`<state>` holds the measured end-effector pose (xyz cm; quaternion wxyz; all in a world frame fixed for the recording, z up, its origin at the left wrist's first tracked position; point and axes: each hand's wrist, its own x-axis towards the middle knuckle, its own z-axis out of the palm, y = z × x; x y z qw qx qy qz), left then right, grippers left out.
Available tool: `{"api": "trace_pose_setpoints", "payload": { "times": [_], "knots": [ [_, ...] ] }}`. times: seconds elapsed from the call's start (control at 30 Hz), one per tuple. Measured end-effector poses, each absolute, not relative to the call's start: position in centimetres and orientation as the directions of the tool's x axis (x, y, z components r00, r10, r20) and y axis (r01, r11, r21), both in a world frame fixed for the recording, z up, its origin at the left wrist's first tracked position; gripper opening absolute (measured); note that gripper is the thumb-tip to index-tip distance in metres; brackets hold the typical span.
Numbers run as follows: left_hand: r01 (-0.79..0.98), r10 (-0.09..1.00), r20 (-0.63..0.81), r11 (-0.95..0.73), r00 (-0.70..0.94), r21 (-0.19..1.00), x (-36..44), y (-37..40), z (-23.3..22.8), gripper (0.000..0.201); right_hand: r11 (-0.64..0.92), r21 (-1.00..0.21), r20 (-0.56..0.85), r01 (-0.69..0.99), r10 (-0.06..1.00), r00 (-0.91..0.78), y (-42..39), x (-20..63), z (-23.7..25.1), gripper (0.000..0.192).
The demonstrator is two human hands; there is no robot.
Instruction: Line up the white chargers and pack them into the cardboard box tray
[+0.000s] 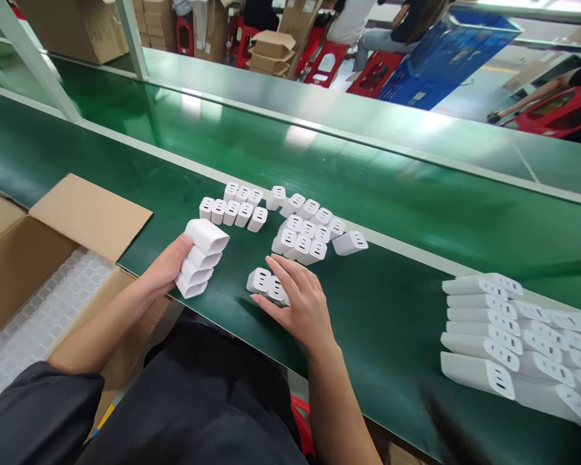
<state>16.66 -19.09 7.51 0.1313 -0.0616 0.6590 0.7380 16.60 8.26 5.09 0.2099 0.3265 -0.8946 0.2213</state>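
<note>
White plastic shells [201, 258] are stacked four high in my left hand [168, 265], pinched between thumb and fingers above the near edge of the green tabletop [377, 316], their hollow ends facing right. My right hand [297, 300] is curved over a short row of white slotted pieces [260, 281] on the tabletop, thumb on the near side and fingers on the far side; I cannot tell whether they press on the row.

Beyond my left hand, more slotted pieces stand in two rows [231, 212], five in front and three behind. Farther right, past my right hand, is a larger cluster [301, 245], with a single tilted piece [351, 243] just beside its right end. A big block of slotted pieces [484, 329] lies well apart at the far right.

At my left is an open carton [91, 216] with a translucent plastic tray [80, 290] inside.
</note>
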Motion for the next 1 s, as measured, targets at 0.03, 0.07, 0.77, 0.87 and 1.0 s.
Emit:
{"api": "trace_pose_setpoints", "payload": {
  "times": [0.03, 0.07, 0.77, 0.87, 1.0],
  "knots": [
    [-0.341, 0.12, -0.32, -0.266, -0.94, 0.902, 17.2, -19.1, 7.1, 0.071, 0.669, -0.274, 0.538, -0.69, -0.489, -0.687, 7.8, 16.8, 5.8, 0.065],
    [-0.381, 0.138, -0.356, -0.39, -0.924, 0.838, 17.8, -19.0, 6.7, 0.071, 0.639, -0.288, 0.544, -0.713, -0.504, -0.671, 7.2, 17.0, 6.7, 0.068],
    [-0.033, -0.58, 0.052, 0.135, -0.813, 0.99, 31.9, -29.7, 4.7, 0.054, -0.04, -0.161, 0.423, -0.986, -0.906, -0.032, -11.6, 13.9, 10.3, 0.053],
    [-0.453, -0.657, 0.066, 0.585, -0.751, 0.672, 38.8, -36.2, 5.9, 0.043, -0.096, -0.155, 0.422, -0.983, -0.906, 0.022, -15.4, 12.5, 10.1, 0.054],
    [-0.877, -0.902, 0.16, 0.429, -0.402, 0.218, 49.9, -43.6, 6.7, 0.051, -0.23, -0.103, 0.341, -0.968, -0.922, 0.183, -22.1, 12.2, 8.7, 0.056]
  ]
}}
